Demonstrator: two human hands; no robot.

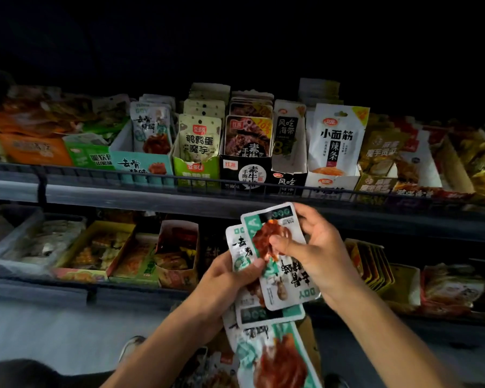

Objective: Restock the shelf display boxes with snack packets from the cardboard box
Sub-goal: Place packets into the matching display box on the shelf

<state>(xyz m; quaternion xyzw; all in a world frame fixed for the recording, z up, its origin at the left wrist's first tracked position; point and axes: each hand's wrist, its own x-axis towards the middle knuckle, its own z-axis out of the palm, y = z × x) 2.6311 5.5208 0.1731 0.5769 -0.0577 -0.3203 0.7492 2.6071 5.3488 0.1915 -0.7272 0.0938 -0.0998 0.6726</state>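
My left hand (231, 278) grips a small stack of white-and-teal snack packets (242, 250) from the left side. My right hand (317, 245) pinches the front packet (283, 273), which lies upside down over that stack, thumb on its red picture. More of the same packets (275, 357) stick up from the cardboard box (310, 343) below my hands. The matching teal display box (140, 163) stands on the upper shelf to the left, with a few packets upright in it.
Upper shelf holds a row of display boxes behind a black wire rail (235, 186): green (195, 169), black (244, 172), white (333, 152). Lower shelf holds more open boxes (177, 253). A shoe (130, 347) shows on the grey floor.
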